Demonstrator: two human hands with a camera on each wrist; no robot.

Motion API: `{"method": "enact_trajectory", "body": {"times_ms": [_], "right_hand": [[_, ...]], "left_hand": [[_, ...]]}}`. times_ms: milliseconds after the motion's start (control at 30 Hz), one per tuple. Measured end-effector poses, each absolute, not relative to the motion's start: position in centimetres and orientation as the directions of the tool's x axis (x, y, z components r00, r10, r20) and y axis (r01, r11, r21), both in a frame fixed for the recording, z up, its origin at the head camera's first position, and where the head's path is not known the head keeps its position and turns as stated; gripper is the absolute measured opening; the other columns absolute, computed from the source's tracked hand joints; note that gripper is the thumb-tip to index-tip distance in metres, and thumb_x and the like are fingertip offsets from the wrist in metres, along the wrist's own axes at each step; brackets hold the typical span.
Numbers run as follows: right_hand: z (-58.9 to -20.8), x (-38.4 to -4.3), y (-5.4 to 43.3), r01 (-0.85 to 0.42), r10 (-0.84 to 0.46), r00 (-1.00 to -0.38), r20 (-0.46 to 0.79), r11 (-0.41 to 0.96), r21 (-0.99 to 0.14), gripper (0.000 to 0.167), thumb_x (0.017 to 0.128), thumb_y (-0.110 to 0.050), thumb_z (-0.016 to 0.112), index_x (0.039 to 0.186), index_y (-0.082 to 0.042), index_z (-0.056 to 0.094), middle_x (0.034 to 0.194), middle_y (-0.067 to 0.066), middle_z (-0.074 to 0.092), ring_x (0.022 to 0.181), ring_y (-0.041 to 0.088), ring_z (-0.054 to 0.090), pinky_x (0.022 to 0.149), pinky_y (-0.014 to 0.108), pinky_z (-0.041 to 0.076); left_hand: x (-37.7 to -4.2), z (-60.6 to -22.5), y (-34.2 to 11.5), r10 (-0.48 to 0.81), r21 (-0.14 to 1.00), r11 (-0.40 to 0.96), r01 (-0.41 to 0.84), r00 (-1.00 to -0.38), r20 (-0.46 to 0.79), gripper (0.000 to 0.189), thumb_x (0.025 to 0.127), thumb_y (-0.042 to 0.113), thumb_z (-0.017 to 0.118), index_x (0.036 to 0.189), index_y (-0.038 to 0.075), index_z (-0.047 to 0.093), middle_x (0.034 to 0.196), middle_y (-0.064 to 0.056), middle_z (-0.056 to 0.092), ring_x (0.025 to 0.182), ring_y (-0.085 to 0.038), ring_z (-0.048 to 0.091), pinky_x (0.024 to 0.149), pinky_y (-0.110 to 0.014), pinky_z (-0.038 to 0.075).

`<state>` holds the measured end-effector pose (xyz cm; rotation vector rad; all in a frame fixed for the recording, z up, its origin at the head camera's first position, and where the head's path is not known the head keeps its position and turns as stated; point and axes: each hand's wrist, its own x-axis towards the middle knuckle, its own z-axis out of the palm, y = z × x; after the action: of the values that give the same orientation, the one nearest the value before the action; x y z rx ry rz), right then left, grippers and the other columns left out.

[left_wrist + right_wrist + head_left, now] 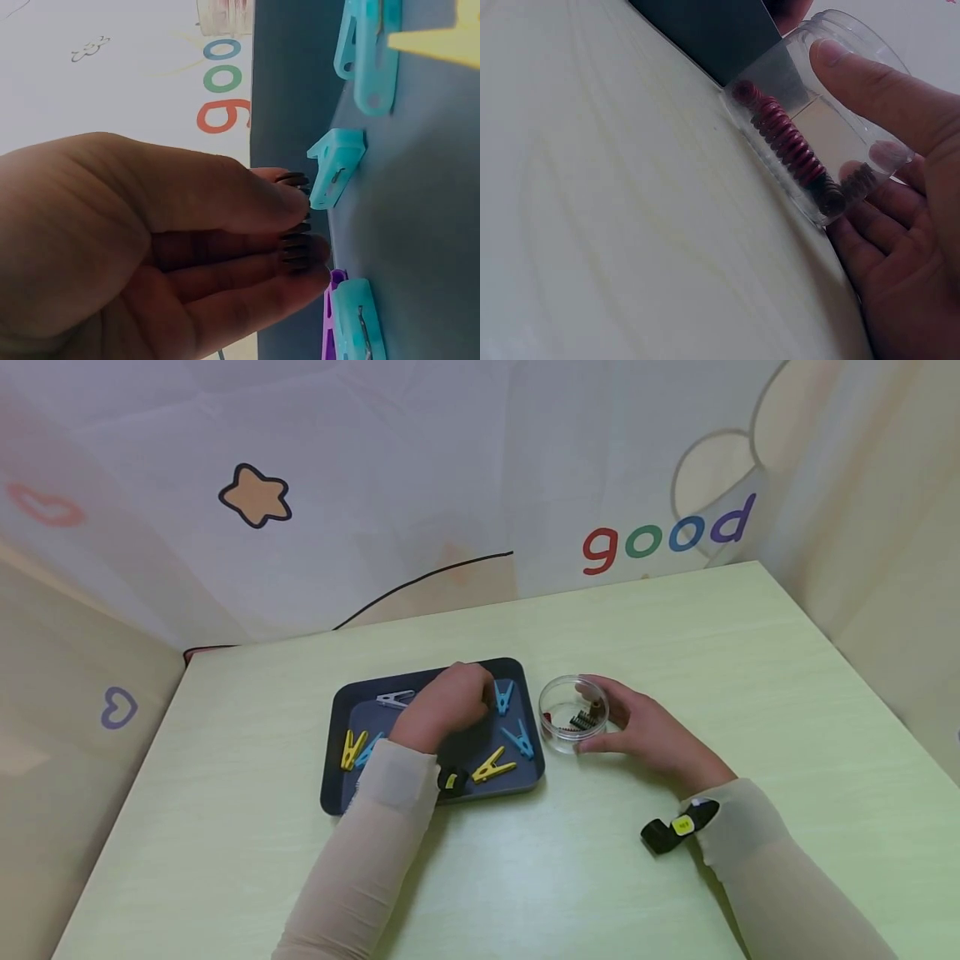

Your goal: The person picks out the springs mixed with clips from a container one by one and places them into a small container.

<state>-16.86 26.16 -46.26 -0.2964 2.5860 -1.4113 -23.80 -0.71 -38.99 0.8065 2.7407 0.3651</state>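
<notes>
Over the dark grey tray (327,777), my left hand (450,702) pinches a small dark coil spring (296,253) between thumb and fingers. Part of that spring is hidden behind the thumb. Blue clothespins (337,169) lie in the tray close to the fingertips. Beside the tray, my right hand (637,722) grips a clear round plastic jar (562,745) from its right side. Inside the jar are a red coil spring (791,150) and dark springs (859,180), seen through its wall in the right wrist view.
Yellow clothespins (492,766) and a pale purple clothespin (394,698) also lie in the tray. Tray and jar sit on a pale green table (675,635). A printed cloth (420,468) hangs behind the table's far edge.
</notes>
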Motion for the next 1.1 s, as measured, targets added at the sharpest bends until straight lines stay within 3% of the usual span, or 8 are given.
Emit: {"method": "enact_trajectory", "body": {"times_ms": [233,500,1100], "right_hand": [[-46.3,-16.9,26.1,-0.094,-0.25,-0.967,-0.057,0.552,-0.829,0.093,0.073,-0.047,0.081,0.15,-0.028,0.033,0.152,0.004,0.039,0.143,0.033,0.033,0.112,0.051,0.033],[-46.2,-16.8,26.0,-0.074,-0.262,-0.962,-0.076,0.52,-0.851,0.095,0.072,-0.045,0.082,0.151,-0.029,0.031,0.153,0.001,0.038,0.144,0.028,0.032,0.114,0.047,0.032],[-46.0,-17.0,26.0,-0.082,-0.26,-0.963,-0.072,0.534,-0.841,0.096,0.072,-0.048,0.082,0.151,-0.028,0.031,0.153,0.002,0.038,0.144,0.031,0.033,0.113,0.048,0.032]], "left_hand": [[-23.4,-38.4,-0.8,0.554,0.318,0.813,0.487,-0.816,-0.167,0.023,0.091,0.001,0.055,0.106,0.004,0.071,0.101,-0.008,0.068,0.08,-0.019,0.058,0.072,-0.028,0.052],[-23.0,-38.2,-1.0,0.538,0.334,0.819,0.466,-0.826,-0.167,0.03,0.092,-0.002,0.051,0.114,0.003,0.069,0.114,-0.011,0.068,0.091,-0.02,0.063,0.083,-0.034,0.056],[-22.9,-37.6,-1.9,0.534,0.319,0.821,0.474,-0.834,-0.135,0.028,0.094,0.003,0.053,0.116,0.003,0.069,0.118,-0.012,0.067,0.097,-0.023,0.064,0.088,-0.036,0.055]]}}
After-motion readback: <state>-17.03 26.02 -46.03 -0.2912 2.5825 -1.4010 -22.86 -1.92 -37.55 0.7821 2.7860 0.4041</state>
